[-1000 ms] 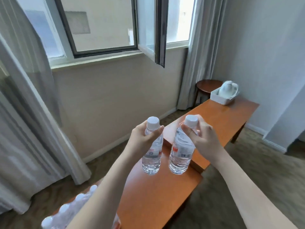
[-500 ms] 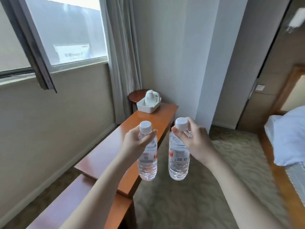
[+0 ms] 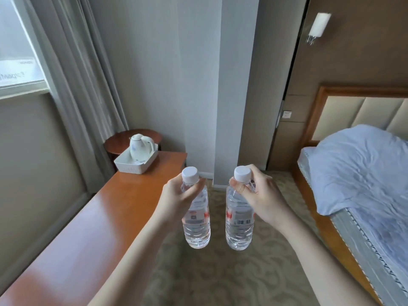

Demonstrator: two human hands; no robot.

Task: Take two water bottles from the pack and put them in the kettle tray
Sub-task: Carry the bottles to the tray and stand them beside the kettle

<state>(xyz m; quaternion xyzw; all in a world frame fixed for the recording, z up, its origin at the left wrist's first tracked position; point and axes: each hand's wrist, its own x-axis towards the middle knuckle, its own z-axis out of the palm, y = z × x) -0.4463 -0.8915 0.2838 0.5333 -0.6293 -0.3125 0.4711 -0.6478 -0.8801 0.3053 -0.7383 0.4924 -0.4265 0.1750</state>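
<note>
Two water bottles are hanging upright in the air, one in each hand, both well short of the kettle tray point(image 3: 136, 162). The left hand point(image 3: 176, 197) is grasping the left bottle point(image 3: 196, 219) with its grip clenched around the neck just under the white cap; the right hand point(image 3: 259, 198) is grasping the right bottle point(image 3: 238, 224) the same way. The bottles are floating nearer the camera than the tray and to its right, above the patterned carpet point(image 3: 220, 279), just off the edge of the bench point(image 3: 92, 219).

The labels are showing red marks and a barcode on the right bottle, but the print is too small to read. Through the window point(image 3: 15, 62), left of the tray, a sign is reading "Magic".

The tray is sitting at the far end of the bench, holding a white kettle point(image 3: 140, 146), with a round side table point(image 3: 123, 140) just behind it.

Compared with half a second ago, the tray is appearing larger and further left, the bed point(image 3: 362, 177) is filling more of the right side, and the bottles are sitting slightly wider apart.
</note>
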